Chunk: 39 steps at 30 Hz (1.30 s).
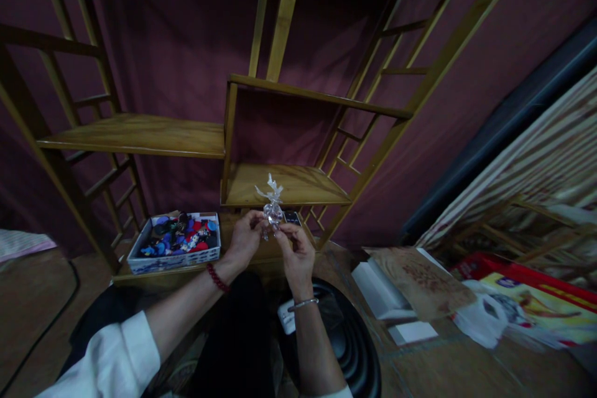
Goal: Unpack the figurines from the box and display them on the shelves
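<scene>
A small clear, shiny figurine [272,211], like glass or crystal with spiky branches on top, is held upright in front of me at the height of the lower shelf. My left hand [247,236] pinches it from the left; a red bead bracelet is on that wrist. From the right, the fingers of my right hand [297,252] close on its lower part, with a silver bangle on the wrist. The exact kind of figurine is too small to make out. A dark flat item [291,218] with pale marks lies just behind my right fingers.
A patterned box [175,263] of colourful small items stands on the bottom board at left. Wooden shelves [135,135] rise ahead. A black ribbed round object [361,354] is by my right arm. Brown cardboard [420,280], white boxes and a plastic bag [480,317] lie at right.
</scene>
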{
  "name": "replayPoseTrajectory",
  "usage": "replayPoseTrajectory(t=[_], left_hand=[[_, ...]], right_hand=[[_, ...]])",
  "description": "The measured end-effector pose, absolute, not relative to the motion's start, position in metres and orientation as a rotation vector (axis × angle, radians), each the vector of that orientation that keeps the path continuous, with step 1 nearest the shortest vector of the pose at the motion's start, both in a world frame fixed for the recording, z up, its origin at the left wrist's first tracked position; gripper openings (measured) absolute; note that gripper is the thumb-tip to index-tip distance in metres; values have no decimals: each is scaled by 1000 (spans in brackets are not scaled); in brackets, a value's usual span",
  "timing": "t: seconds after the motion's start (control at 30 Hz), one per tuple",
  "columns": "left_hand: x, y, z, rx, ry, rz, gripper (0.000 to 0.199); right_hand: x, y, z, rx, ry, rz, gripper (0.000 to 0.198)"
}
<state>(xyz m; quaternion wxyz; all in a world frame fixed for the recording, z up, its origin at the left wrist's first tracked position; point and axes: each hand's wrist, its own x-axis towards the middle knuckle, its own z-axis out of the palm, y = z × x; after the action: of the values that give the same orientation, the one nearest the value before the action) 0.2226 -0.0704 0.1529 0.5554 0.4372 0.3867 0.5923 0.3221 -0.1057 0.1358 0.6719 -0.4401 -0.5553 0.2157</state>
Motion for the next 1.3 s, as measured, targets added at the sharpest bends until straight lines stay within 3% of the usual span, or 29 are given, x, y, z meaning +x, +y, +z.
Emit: replayPoseTrajectory(t=[0.4, 0.9, 1.3], left_hand=[[223, -66, 153, 1081, 815, 1396, 10], [229, -55, 167, 1194, 778, 1309, 14], [229, -51, 182, 1423, 812, 1311, 11]], right_hand=[[331, -108, 143, -994, -1248, 339, 14], [337, -96, 155, -975, -1191, 563, 21], [352, -86, 179, -1014, -1217, 508, 26]])
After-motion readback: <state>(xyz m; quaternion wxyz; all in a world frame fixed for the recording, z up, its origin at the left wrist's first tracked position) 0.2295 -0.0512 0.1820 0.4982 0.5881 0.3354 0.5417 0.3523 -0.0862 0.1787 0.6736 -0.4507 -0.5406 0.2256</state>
